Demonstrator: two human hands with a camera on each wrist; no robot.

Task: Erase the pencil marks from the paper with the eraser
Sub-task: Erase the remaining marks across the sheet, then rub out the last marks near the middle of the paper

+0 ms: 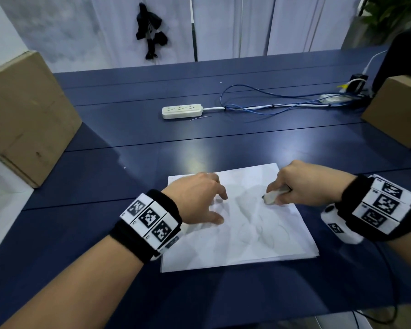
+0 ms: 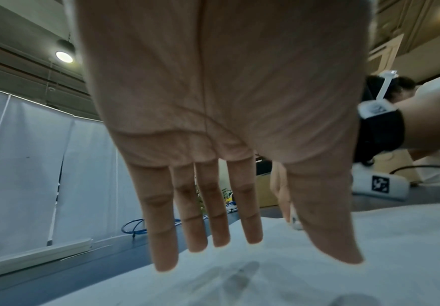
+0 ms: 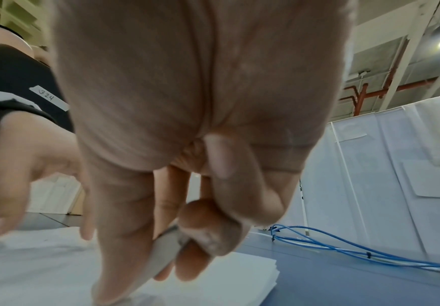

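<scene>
On the blue worktop point(image 1: 105, 269) our left hand point(image 1: 197, 198) spreads flat over the paper point(image 1: 242, 233) while our right hand point(image 1: 304, 184) pinches the eraser point(image 1: 272, 195) against it

Left hand point(image 1: 197, 198) spread flat, fingers point(image 2: 195, 217) straight, palm down. Right hand point(image 1: 301, 184), further right, has fingers curled, pinching; both wrists banded.

Boxes point(image 1: 26, 115) flank L/R; power strip point(image 1: 182, 111) + cables point(image 1: 259, 105) behind paper point(image 1: 235, 233); between: open table point(image 1: 138, 162).
</scene>
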